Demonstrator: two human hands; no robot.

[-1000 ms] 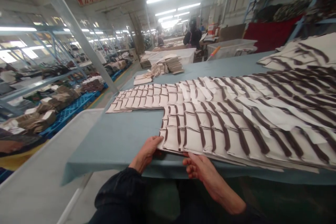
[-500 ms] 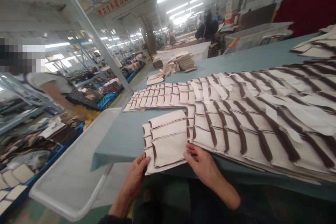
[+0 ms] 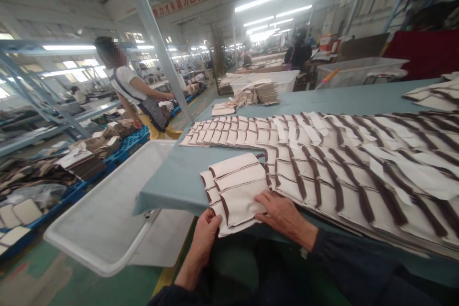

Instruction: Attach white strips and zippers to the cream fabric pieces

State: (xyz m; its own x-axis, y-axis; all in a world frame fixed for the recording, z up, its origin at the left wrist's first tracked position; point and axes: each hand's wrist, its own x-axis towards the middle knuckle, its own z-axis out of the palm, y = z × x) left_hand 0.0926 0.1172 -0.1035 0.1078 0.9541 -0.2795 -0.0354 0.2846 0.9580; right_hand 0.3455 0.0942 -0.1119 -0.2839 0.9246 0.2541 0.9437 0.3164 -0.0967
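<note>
Several cream fabric pieces with dark brown edging lie stacked in stepped rows as a small pile (image 3: 244, 196) at the table's near edge. My left hand (image 3: 206, 229) pinches the lower left corner of this pile, thumb on top. My right hand (image 3: 285, 215) rests on the pile's lower right part, its fingers and thumb apart on the cloth and pointing left. Just right of the pile, a long spread of overlapping cream pieces (image 3: 330, 179) with brown edges covers much of the table. White strips (image 3: 389, 167) lie across that spread.
The table (image 3: 161, 177) has a blue-green cover. A white plastic bin (image 3: 89, 234) stands at its left end, near a metal post (image 3: 158, 33). A person (image 3: 132, 86) in a patterned apron is beyond the bin. Folded cream pieces (image 3: 265, 93) lie at the back.
My right hand has moved from the pile's right edge onto its upper surface. The left hand still holds the corner. The person on the left has moved farther away, and my view has shifted.
</note>
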